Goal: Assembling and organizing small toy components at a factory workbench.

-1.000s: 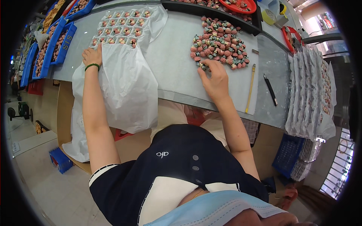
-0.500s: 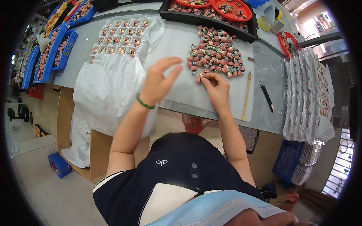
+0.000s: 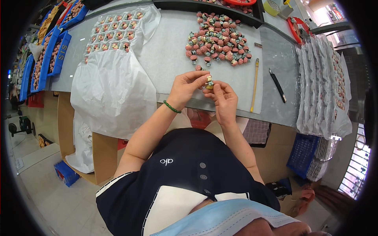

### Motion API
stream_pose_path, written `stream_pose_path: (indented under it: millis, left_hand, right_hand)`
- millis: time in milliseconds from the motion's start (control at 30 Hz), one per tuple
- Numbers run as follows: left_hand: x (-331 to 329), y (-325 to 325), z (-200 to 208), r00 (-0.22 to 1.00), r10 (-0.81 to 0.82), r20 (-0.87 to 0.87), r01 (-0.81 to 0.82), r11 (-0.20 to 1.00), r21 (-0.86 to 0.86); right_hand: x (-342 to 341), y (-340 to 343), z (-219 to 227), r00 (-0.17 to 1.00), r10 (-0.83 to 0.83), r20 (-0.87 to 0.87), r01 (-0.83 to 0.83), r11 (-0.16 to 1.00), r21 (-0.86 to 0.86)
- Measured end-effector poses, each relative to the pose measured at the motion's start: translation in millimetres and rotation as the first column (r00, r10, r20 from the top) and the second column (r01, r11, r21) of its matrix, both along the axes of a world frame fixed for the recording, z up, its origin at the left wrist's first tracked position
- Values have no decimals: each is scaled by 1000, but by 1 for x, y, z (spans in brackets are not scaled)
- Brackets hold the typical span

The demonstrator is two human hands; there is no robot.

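Observation:
A small painted figurine [image 3: 209, 80] with a pink knobbly head and a blue-green body is held between both hands above the table's near edge. My left hand [image 3: 187, 87] pinches it by the head. At its lower end, the fingers of my right hand [image 3: 225, 101] close on the body. Just beyond my hands lies a heap of similar figurines [image 3: 220, 39] on white paper [image 3: 165, 51]. One loose figurine [image 3: 199, 68] sits between the heap and my left fingers. To the left, a clear blister tray [image 3: 112, 33] holds rows of figurines.
A yellow pencil-like stick [image 3: 255, 84] and a black pen [image 3: 278, 86] lie right of the paper. Stacked filled trays [image 3: 321, 86] stand at the right edge. A black tray [image 3: 177, 5] sits at the back. Blue bins [image 3: 59, 55] line the far left. White sheeting [image 3: 114, 90] drapes over the front.
My left hand has moved right and met my right hand. The figurine has been lifted off the paper and is now gripped by both hands. The view has shifted slightly.

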State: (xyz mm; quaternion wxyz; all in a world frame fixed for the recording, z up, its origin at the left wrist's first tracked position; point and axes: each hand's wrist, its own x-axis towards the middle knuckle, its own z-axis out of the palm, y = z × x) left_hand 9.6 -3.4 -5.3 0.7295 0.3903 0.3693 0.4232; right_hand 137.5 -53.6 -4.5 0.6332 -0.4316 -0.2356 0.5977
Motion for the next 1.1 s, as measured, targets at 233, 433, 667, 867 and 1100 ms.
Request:
stream_pose_path:
  millis: [233,433,667,867,1100]
  left_hand:
    - [-1,-1,4,999,-7,49,7,1000,-13]
    - [-9,-15,1,996,-27,79,32,998,-57]
    - [-5,-16,18,983,-11,181,26,996,-82]
    - [-10,-12,10,982,-25,188,37,998,-58]
    - [-24,-11,1,966,-38,256,77,987,-143]
  right_hand:
    - [-4,-2,2,982,-31,184,5,991,135]
    - [-7,-17,0,980,-28,196,-2,989,151]
    - [1,-11,-1,774,-252,581,-17,909,417]
    - [-11,-12,-4,658,-323,680,-65,875,479]
    - [-23,-8,-15,704,-299,645,-47,885,463]
